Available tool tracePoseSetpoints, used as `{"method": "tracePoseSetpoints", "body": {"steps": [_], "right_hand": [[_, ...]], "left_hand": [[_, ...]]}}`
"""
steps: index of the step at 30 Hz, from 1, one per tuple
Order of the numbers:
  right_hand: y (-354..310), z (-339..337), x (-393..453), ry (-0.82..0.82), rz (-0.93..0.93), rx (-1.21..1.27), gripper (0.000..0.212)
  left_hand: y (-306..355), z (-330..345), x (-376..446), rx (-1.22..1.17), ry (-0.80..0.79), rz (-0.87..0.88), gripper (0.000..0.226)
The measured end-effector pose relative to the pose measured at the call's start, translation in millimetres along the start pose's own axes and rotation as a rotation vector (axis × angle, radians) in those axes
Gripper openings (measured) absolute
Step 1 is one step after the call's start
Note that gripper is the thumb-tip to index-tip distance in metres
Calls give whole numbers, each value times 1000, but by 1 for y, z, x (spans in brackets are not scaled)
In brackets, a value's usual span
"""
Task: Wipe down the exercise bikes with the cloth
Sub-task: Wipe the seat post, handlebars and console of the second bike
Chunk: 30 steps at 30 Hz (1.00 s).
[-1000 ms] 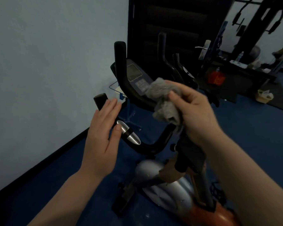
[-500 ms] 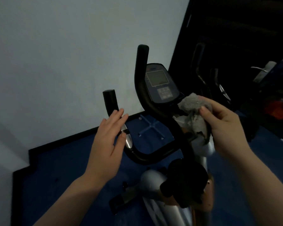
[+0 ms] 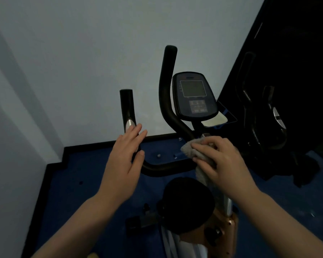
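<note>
- Right hand (image 3: 225,162): fingers curled over the crumpled grey terry cloth (image 3: 192,149), pressing it onto the centre of the black padded handlebar (image 3: 168,166), where the bar meets the post below the console.
- Left hand (image 3: 123,161): fingers straight and close together, thumb apart, holding nothing; the fingertips lie at the left handlebar riser, just below its silver pulse sensor (image 3: 129,124). Contact cannot be confirmed.
- Change: one second ago the cloth was held up in front of the dark oval console with grey display (image 3: 194,96); it has since dropped to the handlebar junction. The console is now fully exposed.
- Meaning: judged from this, wiping has passed from the console area to the handlebar and post.
- Remaining, by judgement: the risers, black saddle (image 3: 186,203) and orange-and-silver bike body (image 3: 229,226), plus the second, dark bike (image 3: 268,116) at right.
</note>
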State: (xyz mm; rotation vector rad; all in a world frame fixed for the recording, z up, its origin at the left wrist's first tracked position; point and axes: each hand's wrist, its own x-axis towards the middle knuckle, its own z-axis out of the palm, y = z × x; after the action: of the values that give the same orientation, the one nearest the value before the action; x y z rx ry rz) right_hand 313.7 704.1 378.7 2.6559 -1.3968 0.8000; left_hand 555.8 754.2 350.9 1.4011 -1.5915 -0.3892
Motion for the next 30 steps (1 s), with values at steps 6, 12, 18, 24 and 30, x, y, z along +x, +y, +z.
{"method": "tracePoseSetpoints", "body": {"steps": [6, 12, 18, 24, 30], "right_hand": [[-4, 14, -15, 135, 121, 167, 32], [-7, 19, -31, 171, 233, 269, 29], [-15, 24, -54, 254, 305, 423, 29], [-29, 35, -89, 339, 427, 523, 32], [-54, 38, -111, 355, 648, 731, 31]], "left_hand": [[5, 8, -7, 17, 19, -7, 48], [7, 10, -11, 16, 22, -28, 49], [8, 9, -19, 6, 8, -36, 49], [6, 8, -29, -1, -6, -42, 48], [8, 9, -48, -6, -82, -46, 48]]}}
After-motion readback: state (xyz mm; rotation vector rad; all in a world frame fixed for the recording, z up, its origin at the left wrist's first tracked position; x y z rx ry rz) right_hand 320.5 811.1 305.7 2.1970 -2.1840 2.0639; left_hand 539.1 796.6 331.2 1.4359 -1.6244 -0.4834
